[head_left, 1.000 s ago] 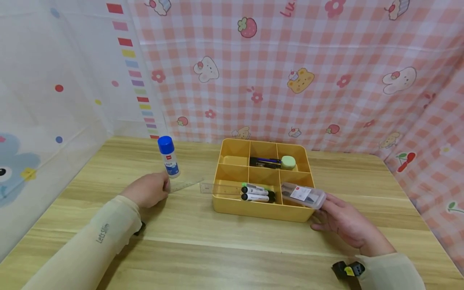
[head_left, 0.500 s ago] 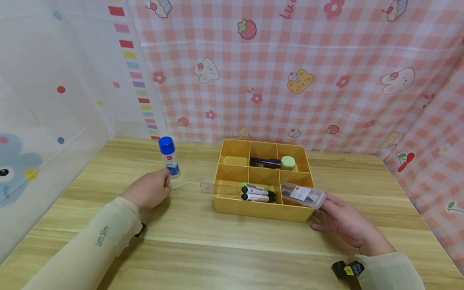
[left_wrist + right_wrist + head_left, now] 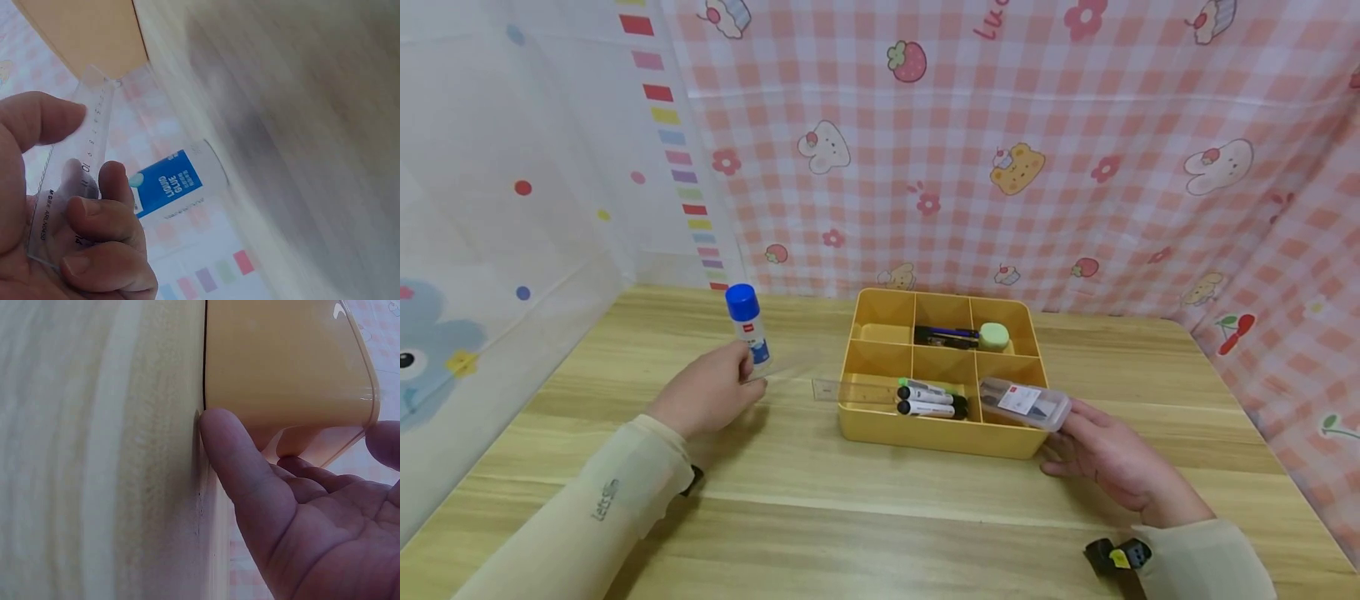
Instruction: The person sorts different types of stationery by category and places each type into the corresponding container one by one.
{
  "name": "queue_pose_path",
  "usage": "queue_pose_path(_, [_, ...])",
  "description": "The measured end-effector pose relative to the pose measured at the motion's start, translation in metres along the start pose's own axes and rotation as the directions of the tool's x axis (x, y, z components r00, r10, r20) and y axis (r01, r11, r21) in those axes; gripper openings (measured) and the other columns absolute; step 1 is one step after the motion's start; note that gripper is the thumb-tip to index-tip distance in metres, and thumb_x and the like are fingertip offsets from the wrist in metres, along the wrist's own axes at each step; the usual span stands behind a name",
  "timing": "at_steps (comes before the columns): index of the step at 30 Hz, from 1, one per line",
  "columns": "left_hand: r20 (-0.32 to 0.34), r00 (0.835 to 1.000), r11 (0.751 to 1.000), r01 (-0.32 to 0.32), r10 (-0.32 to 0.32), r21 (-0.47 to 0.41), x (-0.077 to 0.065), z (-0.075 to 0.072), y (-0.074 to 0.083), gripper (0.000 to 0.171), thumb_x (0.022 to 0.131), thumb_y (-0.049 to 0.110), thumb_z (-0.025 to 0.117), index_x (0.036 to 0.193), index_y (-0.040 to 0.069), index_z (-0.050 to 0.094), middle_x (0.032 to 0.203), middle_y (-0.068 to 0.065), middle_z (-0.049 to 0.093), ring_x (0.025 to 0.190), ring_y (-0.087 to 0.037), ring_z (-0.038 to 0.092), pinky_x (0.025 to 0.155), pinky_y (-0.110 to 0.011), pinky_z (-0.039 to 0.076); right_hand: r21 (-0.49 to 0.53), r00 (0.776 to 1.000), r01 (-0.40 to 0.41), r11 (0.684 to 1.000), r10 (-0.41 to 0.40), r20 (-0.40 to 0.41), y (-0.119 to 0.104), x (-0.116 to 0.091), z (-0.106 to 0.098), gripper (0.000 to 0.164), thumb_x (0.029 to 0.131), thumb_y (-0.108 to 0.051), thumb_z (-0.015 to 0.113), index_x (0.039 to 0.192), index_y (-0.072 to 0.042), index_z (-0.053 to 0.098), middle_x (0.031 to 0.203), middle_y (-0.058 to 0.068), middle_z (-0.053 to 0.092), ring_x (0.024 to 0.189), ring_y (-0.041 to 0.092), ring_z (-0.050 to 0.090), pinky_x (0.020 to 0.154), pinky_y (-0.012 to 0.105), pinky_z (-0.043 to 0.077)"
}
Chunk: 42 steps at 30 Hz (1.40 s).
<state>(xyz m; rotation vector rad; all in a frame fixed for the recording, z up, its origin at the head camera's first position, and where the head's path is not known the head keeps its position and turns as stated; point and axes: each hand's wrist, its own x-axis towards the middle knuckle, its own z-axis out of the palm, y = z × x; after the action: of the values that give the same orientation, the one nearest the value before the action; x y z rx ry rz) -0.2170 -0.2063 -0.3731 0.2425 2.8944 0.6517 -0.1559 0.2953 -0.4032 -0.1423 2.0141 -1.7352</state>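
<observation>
My left hand [image 3: 707, 390] holds a clear plastic ruler [image 3: 69, 156] with printed numbers, its fingers curled along the lower part and the thumb over it. Just beyond this hand stands a liquid glue bottle [image 3: 747, 325] with a blue cap, its base partly hidden by the fingers. At the front right corner of a yellow organizer box [image 3: 940, 439], my right hand [image 3: 1105, 457] rests with thumb extended at the front wall and fingers at the side. A clear plastic case [image 3: 1022, 400] with a white label leans over the rim above those fingers.
In the box's front left compartment lie several markers [image 3: 928, 408] and another clear ruler [image 3: 826, 390] jutting over the left wall. Dark pens [image 3: 946, 337] and a pale green round-edged item [image 3: 994, 336] sit in back compartments. Patterned curtains [image 3: 955, 242] border the wooden table [image 3: 880, 517].
My left hand has turned slightly and shifted a little toward the glue bottle, the ruler turning with it. The right hand, box and case look unchanged.
</observation>
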Motion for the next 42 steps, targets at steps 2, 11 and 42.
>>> queue_pose_path(2, [-0.013, 1.000, 1.000, -0.003, 0.003, -0.025, -0.001, 0.000, 0.002, 0.026, 0.101, 0.031, 0.065, 0.098, 0.009, 0.051, 0.083, -0.007, 0.055, 0.071, -0.021, 0.054, 0.059, -0.031, 0.043, 0.000, 1.000, 0.001, 1.000, -0.001, -0.002, 0.000, 0.000, 0.000, 0.072, 0.116, -0.040, 0.030, 0.165, 0.007, 0.006, 0.171, 0.032, 0.012, 0.156, 0.048, 0.015, 0.104, 0.046, 0.058])
queue_pose_path(11, [-0.081, 0.996, 0.996, -0.049, 0.043, -0.075, -0.007, -0.003, 0.015, 0.016, 0.100, 0.024, 0.061, 0.105, 0.011, 0.054, 0.105, -0.012, 0.064, 0.078, -0.022, 0.055, 0.066, -0.033, 0.046, 0.002, 1.000, 0.006, 1.000, -0.006, -0.008, 0.000, -0.001, 0.000, 0.072, 0.116, -0.039, 0.030, 0.165, 0.008, 0.007, 0.171, 0.032, 0.013, 0.156, 0.048, 0.015, 0.103, 0.047, 0.058])
queue_pose_path(42, [-0.206, 0.957, 0.978, -0.209, 0.204, -0.005, -0.028, -0.002, 0.057, 0.022, 0.097, 0.023, 0.075, 0.115, 0.011, 0.073, 0.109, -0.005, 0.077, 0.083, -0.020, 0.060, 0.078, -0.036, 0.057, -0.001, 1.000, -0.009, 1.000, 0.009, 0.005, -0.002, -0.001, 0.001, 0.073, 0.116, -0.040, 0.030, 0.165, 0.007, 0.006, 0.170, 0.032, 0.014, 0.156, 0.048, 0.017, 0.106, 0.049, 0.057])
